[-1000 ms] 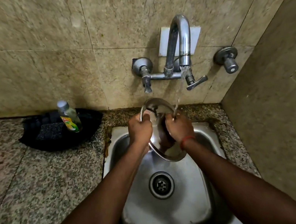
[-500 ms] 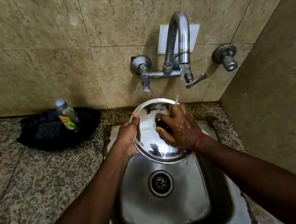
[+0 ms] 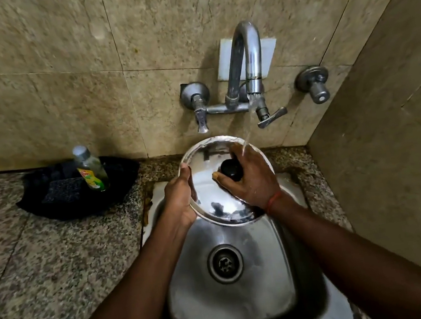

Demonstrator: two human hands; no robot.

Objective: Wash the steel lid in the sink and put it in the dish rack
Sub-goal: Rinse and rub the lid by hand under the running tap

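The round steel lid (image 3: pixel 209 186) is held tilted above the back of the steel sink (image 3: pixel 263 282), its shiny top facing me. My left hand (image 3: pixel 180 199) grips its left rim. My right hand (image 3: pixel 250 178) lies over the lid's right half, fingers around the black knob (image 3: pixel 230 170). Water runs from the curved tap (image 3: pixel 248 55) onto my right hand and the lid's upper right edge. No dish rack is in view.
A black tray (image 3: pixel 47 208) on the granite counter (image 3: pixel 42 266) at the left holds a dish soap bottle (image 3: pixel 90 169) and a dark scrub pad (image 3: pixel 62 191). Two wall valves (image 3: pixel 196 98) flank the tap. A tiled wall stands close on the right.
The lid turned from edge-on to face me. My right hand moved from its right rim onto the top around the knob; my left hand slid to the left rim.
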